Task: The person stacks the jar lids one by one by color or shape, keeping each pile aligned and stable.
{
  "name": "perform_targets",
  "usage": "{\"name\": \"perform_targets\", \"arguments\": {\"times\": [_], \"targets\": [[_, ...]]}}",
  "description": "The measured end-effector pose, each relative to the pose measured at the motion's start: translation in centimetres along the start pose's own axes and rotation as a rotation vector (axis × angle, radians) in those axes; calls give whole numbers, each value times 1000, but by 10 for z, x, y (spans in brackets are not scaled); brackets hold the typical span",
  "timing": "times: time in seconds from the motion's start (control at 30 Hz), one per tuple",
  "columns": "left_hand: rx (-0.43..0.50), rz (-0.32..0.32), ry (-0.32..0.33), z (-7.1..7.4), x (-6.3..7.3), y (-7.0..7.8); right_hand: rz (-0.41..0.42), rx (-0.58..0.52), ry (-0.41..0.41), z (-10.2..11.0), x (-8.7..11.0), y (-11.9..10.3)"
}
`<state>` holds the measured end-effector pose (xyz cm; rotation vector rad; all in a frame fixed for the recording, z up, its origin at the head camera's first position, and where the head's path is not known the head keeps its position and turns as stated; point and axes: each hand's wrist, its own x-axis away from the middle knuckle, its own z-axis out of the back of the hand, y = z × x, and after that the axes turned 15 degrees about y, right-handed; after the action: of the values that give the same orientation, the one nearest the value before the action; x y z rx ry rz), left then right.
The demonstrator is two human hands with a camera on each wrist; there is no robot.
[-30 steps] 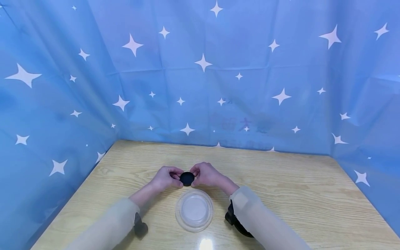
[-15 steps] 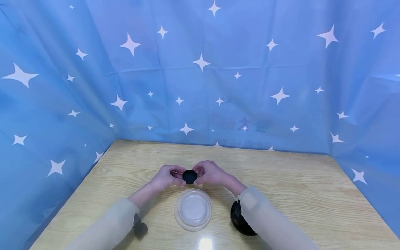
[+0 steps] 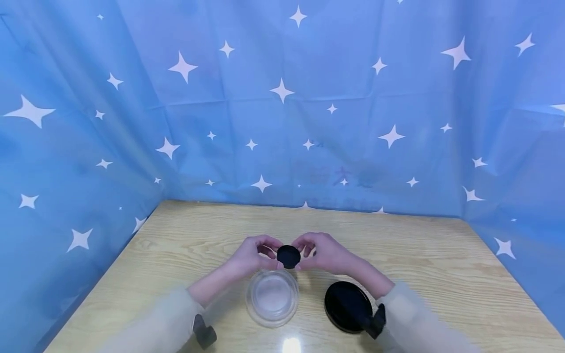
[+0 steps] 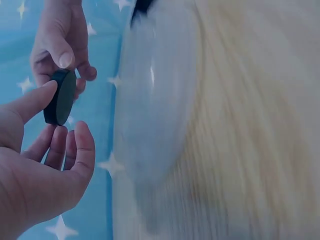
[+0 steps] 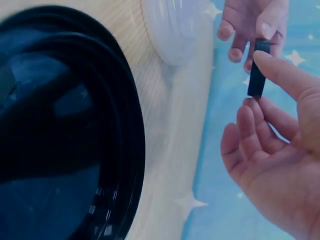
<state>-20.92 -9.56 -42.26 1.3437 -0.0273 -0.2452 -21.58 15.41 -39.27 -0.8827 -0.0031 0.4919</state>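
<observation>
A small black round disc [image 3: 289, 256] is pinched at its edge from both sides, raised behind the plastic dish. My left hand [image 3: 252, 257] grips its left edge between thumb and fingers; in the left wrist view the thumb lies on the rim of the disc [image 4: 61, 98]. My right hand [image 3: 327, 254] pinches the opposite edge, and the right wrist view shows the thin side of the disc [image 5: 258, 70]. Just in front of the left hand sits a clear round plastic dish [image 3: 272, 299], its far rim close to the left thumb.
A larger black round dish [image 3: 346, 305] stands on the wooden table [image 3: 423, 264] in front of the right forearm, with a black wrist camera mount [image 3: 376, 321] overlapping it. Behind the table hangs a blue star-patterned curtain [image 3: 229, 147].
Both hands have moved right with the black disc, which stays pinched between them. The right forearm has shifted right, showing more of the black dish. The clear dish stays in place.
</observation>
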Motion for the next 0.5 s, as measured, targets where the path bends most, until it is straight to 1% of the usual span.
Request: {"name": "perform_targets", "arguments": {"times": [0.1, 0.27, 0.5], "targets": [[18, -24, -17, -12, 7, 11, 6, -20, 11, 12, 17, -1], [39, -33, -24, -31, 18, 24, 31, -63, 58, 23, 41, -2], [79, -18, -10, -49, 28, 32, 35, -84, 114, 30, 64, 0]]}}
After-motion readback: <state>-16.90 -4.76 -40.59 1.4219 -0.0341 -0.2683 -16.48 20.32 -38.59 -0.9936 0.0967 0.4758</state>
